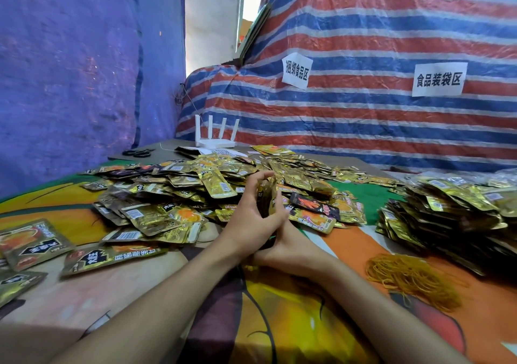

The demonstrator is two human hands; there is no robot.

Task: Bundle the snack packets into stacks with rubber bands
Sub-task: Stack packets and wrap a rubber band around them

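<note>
Patterned cloth (279,321) holds loose snack packets (173,193); left hand (251,223) and right hand (289,249) grip one upright stack (267,195) between them.

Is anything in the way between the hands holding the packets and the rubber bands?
No, nothing visible. The right hand and left hand grip the packet stack, and only bare orange cloth lies between the right hand and the rubber band pile. The stacked packets sit farther back, off that path.
</note>
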